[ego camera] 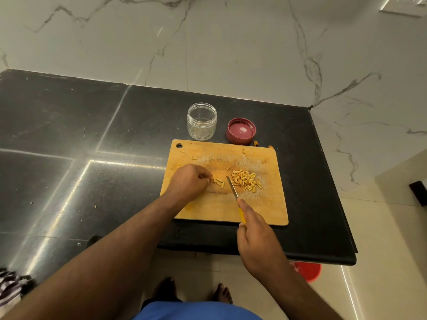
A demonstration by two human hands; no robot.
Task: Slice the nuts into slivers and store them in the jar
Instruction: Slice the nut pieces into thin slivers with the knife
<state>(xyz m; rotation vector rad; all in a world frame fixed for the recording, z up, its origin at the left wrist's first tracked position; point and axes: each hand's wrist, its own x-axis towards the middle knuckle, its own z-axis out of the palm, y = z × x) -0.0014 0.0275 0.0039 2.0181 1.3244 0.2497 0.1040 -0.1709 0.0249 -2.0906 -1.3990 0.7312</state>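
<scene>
Gripping knife [233, 188] by its yellow handle, right hand [255, 236] sits center-bottom; left hand [189, 181] pinches nut slivers [219, 182] on cutting board [265, 209]; jar [202, 121] open, upper center.

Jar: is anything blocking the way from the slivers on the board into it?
Nothing visible does. The jar stands open just beyond the cutting board, its lid set upside down beside it. The sliver pile lies mid-board, with only bare board between it and the jar.
</scene>
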